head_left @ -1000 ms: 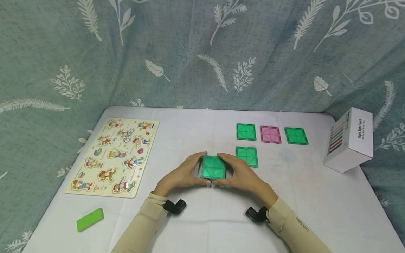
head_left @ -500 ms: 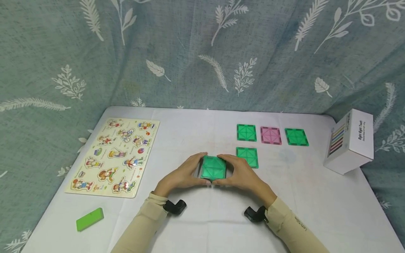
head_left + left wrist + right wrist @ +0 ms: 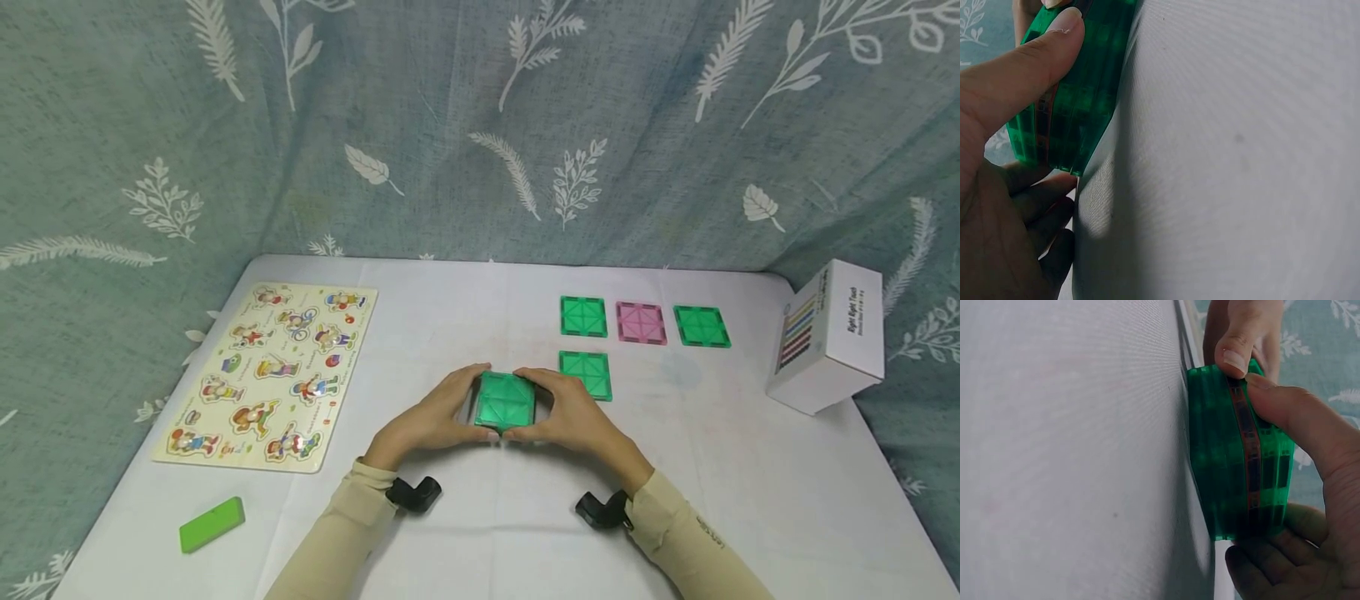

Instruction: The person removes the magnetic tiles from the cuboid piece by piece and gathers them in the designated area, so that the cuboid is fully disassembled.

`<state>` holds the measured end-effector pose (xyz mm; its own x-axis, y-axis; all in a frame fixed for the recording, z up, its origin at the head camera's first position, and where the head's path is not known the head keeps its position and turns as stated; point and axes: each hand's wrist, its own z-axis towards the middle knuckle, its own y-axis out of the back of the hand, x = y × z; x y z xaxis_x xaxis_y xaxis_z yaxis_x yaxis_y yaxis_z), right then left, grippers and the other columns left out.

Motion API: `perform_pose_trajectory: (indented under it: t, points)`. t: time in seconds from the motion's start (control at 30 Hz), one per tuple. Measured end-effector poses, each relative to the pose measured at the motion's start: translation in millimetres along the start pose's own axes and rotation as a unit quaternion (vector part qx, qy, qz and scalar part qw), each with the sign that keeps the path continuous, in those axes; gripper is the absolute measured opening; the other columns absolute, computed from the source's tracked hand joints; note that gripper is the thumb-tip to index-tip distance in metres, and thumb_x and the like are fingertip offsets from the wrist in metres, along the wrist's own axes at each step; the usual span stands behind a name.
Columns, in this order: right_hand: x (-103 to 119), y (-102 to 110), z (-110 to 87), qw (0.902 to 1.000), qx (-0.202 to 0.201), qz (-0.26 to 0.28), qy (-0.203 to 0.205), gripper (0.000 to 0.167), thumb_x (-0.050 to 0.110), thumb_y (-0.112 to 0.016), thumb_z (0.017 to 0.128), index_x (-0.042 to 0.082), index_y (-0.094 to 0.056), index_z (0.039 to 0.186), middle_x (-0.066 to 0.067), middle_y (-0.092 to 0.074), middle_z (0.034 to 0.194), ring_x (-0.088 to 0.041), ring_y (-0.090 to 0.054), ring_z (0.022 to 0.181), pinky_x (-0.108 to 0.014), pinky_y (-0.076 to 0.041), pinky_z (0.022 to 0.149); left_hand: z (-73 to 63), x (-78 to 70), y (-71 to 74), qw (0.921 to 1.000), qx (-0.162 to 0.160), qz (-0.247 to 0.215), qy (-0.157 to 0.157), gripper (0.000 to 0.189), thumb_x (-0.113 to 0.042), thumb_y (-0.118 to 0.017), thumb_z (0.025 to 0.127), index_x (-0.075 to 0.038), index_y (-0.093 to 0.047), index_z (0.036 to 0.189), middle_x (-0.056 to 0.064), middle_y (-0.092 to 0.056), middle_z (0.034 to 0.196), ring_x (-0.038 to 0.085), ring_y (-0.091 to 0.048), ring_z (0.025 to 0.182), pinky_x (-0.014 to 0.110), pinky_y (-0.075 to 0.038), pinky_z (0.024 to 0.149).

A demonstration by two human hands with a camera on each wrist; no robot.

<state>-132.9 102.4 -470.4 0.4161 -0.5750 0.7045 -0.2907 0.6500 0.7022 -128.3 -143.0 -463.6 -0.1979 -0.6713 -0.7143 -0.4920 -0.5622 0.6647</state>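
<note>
A stack of square green magnetic tiles (image 3: 506,402) stands at the middle of the table between both hands. My left hand (image 3: 437,410) grips its left side, thumb along the near face and fingers round the far edge. From the other side my right hand (image 3: 576,412) holds the same stack, and the two thumbs nearly meet at the front. Both wrist views show a reddish layer among the green ones in the stack (image 3: 1216,450); its base is close to the white cloth. Just behind the right hand lies a single green tile (image 3: 587,373).
Farther back, a green tile (image 3: 583,317), a pink tile (image 3: 641,322) and another green tile (image 3: 702,326) form a row. A white box (image 3: 828,337) stands at right. A picture puzzle board (image 3: 270,375) and a green block (image 3: 212,525) lie at left.
</note>
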Motion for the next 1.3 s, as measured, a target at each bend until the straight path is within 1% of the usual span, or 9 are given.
perform_pose_trajectory:
  t: [0.4, 0.67, 1.07, 1.3]
  points:
    - [-0.6, -5.1, 0.7, 0.9997, -0.013, 0.018, -0.006, 0.085, 0.044, -0.093, 0.067, 0.012, -0.060, 0.139, -0.006, -0.063, 0.141, -0.028, -0.058, 0.132, -0.050, -0.051, 0.108, -1.2, 2.1, 1.6, 1.0000, 0.003, 0.002, 0.002, 0.103, -0.044, -0.082, 0.083, -0.015, -0.020, 0.161, 0.010, -0.026, 0.166, 0.030, -0.021, 0.156, 0.053, -0.027, 0.126]
    - [-3.1, -5.7, -0.7, 0.9991, -0.017, 0.033, -0.021, 0.084, 0.043, -0.093, 0.066, 0.016, -0.061, 0.138, -0.004, -0.064, 0.140, -0.027, -0.057, 0.134, -0.049, -0.049, 0.110, 0.4, 1.0, 1.6, 1.0000, 0.006, -0.001, 0.003, 0.104, -0.043, -0.082, 0.082, -0.015, -0.020, 0.161, 0.010, -0.026, 0.166, 0.030, -0.021, 0.156, 0.053, -0.027, 0.126]
    - [-2.3, -5.9, -1.0, 0.9985, -0.024, 0.046, -0.016, 0.084, 0.043, -0.094, 0.065, 0.016, -0.062, 0.138, -0.004, -0.064, 0.140, -0.027, -0.058, 0.133, -0.050, -0.049, 0.110, -0.3, -0.7, 0.9, 0.9999, 0.009, 0.001, 0.011, 0.105, -0.043, -0.083, 0.082, -0.015, -0.019, 0.161, 0.010, -0.024, 0.167, 0.030, -0.019, 0.157, 0.053, -0.025, 0.127]
    - [-4.6, -8.2, -1.8, 0.9981, -0.032, 0.051, -0.015, 0.083, 0.041, -0.095, 0.065, 0.016, -0.062, 0.137, -0.004, -0.065, 0.139, -0.027, -0.058, 0.133, -0.050, -0.049, 0.110, -0.7, -0.6, 0.7, 0.9999, 0.011, 0.003, 0.006, 0.104, -0.042, -0.081, 0.083, -0.014, -0.018, 0.161, 0.010, -0.023, 0.167, 0.030, -0.019, 0.157, 0.053, -0.025, 0.127]
